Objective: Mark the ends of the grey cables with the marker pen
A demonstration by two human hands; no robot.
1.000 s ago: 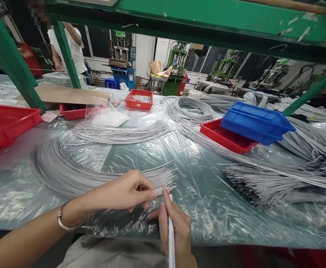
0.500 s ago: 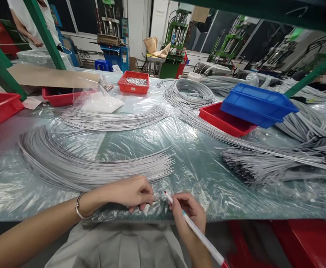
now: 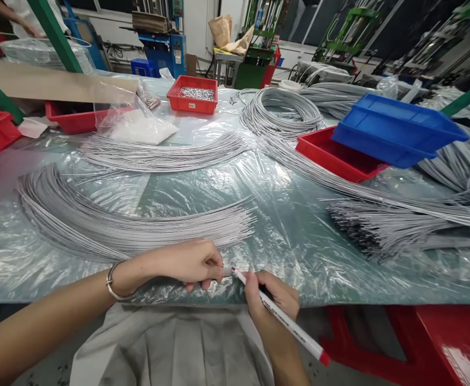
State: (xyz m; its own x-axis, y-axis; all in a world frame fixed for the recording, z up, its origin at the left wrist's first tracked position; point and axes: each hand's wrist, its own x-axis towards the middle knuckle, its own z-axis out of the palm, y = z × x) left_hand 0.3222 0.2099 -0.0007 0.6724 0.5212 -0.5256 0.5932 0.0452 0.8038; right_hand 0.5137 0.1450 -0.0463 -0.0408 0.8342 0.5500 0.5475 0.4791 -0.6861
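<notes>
My left hand (image 3: 186, 262) lay low in the middle of the frame, its fingers pinched together on the end of one grey wire (image 3: 226, 272) right at the near edge of the bench (image 3: 299, 252). My right hand (image 3: 273, 297) sat just beside it, lower and to the right, closed around a white marker with a red tip (image 3: 283, 319), and that tip met the wire end where it stuck out from my left fingertips. Just above my left hand the big curved bundle of grey wires (image 3: 130, 230) fanned out across the clear plastic sheet (image 3: 203, 187), its cut ends pointing toward the centre of the frame. Further up lay a second, thinner bundle (image 3: 162, 156), and a red tray of small metal parts (image 3: 192, 95) sat near the top centre, with a blue tray (image 3: 396, 131) resting on a red tray (image 3: 335, 158) at the upper right. I judged the risk was a smeared or missed mark: the wire end was thin and springy, so it could roll or slip under the tip if my pinch slackened. The slick plastic might also let the bundle's loose ends slide into my fingers and muddle which wire I held.
</notes>
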